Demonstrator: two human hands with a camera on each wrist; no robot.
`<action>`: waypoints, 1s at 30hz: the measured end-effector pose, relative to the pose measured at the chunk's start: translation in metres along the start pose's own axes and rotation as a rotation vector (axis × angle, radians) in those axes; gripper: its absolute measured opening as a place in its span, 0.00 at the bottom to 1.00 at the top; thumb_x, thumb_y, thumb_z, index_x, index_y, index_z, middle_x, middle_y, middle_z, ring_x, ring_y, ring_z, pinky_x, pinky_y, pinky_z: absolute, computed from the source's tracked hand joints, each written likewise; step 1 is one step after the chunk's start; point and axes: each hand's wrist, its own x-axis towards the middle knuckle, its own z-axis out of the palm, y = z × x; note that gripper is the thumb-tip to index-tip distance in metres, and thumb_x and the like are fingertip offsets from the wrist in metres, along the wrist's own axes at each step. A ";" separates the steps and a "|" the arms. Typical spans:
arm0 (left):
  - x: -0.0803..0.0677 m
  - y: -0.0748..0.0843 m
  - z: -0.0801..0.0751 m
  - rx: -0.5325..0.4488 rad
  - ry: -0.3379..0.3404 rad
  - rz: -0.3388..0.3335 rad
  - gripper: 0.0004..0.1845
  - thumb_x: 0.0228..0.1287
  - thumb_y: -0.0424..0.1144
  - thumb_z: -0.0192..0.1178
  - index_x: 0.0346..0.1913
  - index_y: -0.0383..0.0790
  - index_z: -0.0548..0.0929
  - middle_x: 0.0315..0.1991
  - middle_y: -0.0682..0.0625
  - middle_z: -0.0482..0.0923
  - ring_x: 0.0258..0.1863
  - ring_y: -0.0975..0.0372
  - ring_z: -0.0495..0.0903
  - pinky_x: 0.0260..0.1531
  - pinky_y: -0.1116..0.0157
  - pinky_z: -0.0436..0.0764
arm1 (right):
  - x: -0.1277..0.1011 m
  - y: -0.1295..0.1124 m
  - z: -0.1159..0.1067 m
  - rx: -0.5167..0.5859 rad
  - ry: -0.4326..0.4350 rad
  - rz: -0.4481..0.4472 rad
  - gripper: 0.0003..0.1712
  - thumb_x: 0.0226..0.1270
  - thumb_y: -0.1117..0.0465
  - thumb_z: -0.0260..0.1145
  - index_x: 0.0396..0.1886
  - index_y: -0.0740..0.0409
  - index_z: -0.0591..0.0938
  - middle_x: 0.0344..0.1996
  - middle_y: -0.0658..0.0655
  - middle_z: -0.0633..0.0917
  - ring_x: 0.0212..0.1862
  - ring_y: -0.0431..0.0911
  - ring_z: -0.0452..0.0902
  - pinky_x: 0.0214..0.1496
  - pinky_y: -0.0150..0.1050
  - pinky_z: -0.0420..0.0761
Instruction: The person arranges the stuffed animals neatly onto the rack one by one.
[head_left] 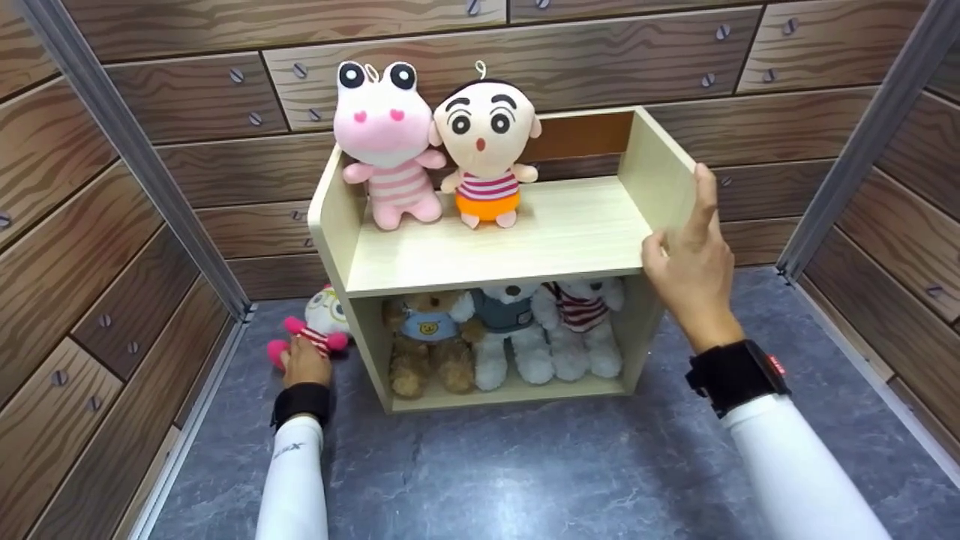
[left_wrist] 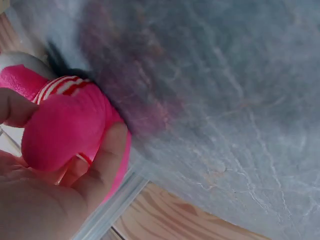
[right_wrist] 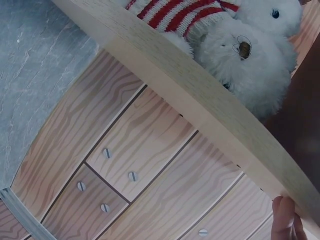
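— Hands first, since they're nearest: what has each got?

— The left hand (head_left: 306, 363) is down on the grey floor (head_left: 525, 465), fingers curled round a pink-and-white plush toy (head_left: 319, 330) with a red-striped middle. The toy lies on the floor just beside the left wall of the wooden shelf unit (head_left: 667, 176). The right hand (head_left: 690, 255) is raised, gripping the unit's right side panel, forefinger straight up along the board and thumb at its front edge.

— And around them?

— In the lower compartment three bears sit in a row: a brown bear (head_left: 424, 341), a white bear in blue (head_left: 510, 334) and a white bear in a striped jumper (head_left: 581, 322). On the top shelf, further back, a pink frog plush (head_left: 386, 142) and a boy doll in orange shorts (head_left: 487, 146) sit side by side, touching. Behind everything is the wood-grain wall (head_left: 187, 97).

— Anything hard to see?

— The floor toy, mostly. The shelf's left wall covers part of it and the hand covers its lower half. The left wrist view shows only blurred pink fabric. The right wrist view catches only one fingertip (right_wrist: 283, 220) against the board.
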 end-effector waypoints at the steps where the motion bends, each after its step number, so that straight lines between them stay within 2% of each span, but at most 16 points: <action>1: 0.001 -0.001 0.001 -0.001 -0.002 0.006 0.23 0.60 0.29 0.49 0.58 0.21 0.63 0.60 0.29 0.64 0.57 0.37 0.60 0.49 0.40 0.70 | 0.000 0.000 0.000 0.000 -0.004 0.003 0.48 0.52 0.64 0.60 0.71 0.42 0.48 0.60 0.70 0.71 0.30 0.67 0.75 0.28 0.59 0.73; 6: 0.007 -0.010 0.005 0.004 0.011 0.064 0.20 0.56 0.28 0.53 0.51 0.23 0.66 0.54 0.28 0.68 0.52 0.36 0.62 0.52 0.42 0.67 | 0.000 0.002 -0.001 -0.001 -0.018 0.021 0.50 0.51 0.64 0.61 0.71 0.41 0.48 0.58 0.71 0.71 0.34 0.68 0.76 0.29 0.61 0.74; 9: 0.008 -0.016 0.007 -0.003 0.063 0.110 0.19 0.54 0.29 0.57 0.48 0.25 0.67 0.49 0.27 0.71 0.48 0.34 0.65 0.51 0.43 0.67 | 0.001 0.002 -0.002 -0.001 -0.020 0.021 0.50 0.51 0.65 0.61 0.71 0.40 0.48 0.59 0.71 0.71 0.35 0.69 0.76 0.30 0.61 0.75; 13: 0.001 -0.018 0.002 -0.004 0.096 0.144 0.30 0.47 0.29 0.63 0.56 0.27 0.67 0.49 0.26 0.72 0.45 0.32 0.68 0.49 0.42 0.68 | 0.002 0.002 -0.003 -0.001 -0.011 0.011 0.50 0.50 0.66 0.60 0.71 0.40 0.48 0.60 0.71 0.71 0.34 0.69 0.75 0.29 0.61 0.73; 16: -0.006 -0.015 -0.006 0.010 0.082 0.134 0.34 0.45 0.28 0.64 0.60 0.31 0.68 0.51 0.27 0.71 0.46 0.31 0.70 0.49 0.41 0.69 | 0.002 0.002 -0.003 -0.003 -0.008 0.013 0.50 0.50 0.66 0.60 0.71 0.41 0.48 0.59 0.71 0.71 0.33 0.69 0.75 0.29 0.61 0.73; 22: -0.009 -0.010 -0.013 0.028 0.044 0.086 0.30 0.44 0.32 0.66 0.56 0.31 0.73 0.52 0.30 0.71 0.49 0.34 0.70 0.48 0.41 0.70 | 0.001 0.001 -0.002 -0.002 0.003 0.021 0.50 0.50 0.66 0.60 0.71 0.40 0.49 0.58 0.71 0.72 0.33 0.69 0.75 0.29 0.61 0.73; 27: -0.008 -0.010 -0.014 0.100 0.012 0.017 0.28 0.49 0.34 0.65 0.56 0.35 0.73 0.52 0.31 0.70 0.52 0.37 0.70 0.46 0.40 0.73 | -0.001 -0.002 0.002 0.005 0.009 0.026 0.50 0.50 0.67 0.59 0.71 0.40 0.49 0.59 0.70 0.72 0.32 0.67 0.75 0.28 0.60 0.72; 30: -0.007 -0.010 -0.012 0.129 0.009 0.012 0.26 0.52 0.33 0.63 0.57 0.35 0.74 0.52 0.31 0.70 0.51 0.37 0.71 0.44 0.40 0.74 | -0.001 -0.002 0.001 0.003 0.009 0.033 0.50 0.49 0.67 0.59 0.72 0.40 0.49 0.59 0.70 0.72 0.33 0.67 0.75 0.28 0.60 0.72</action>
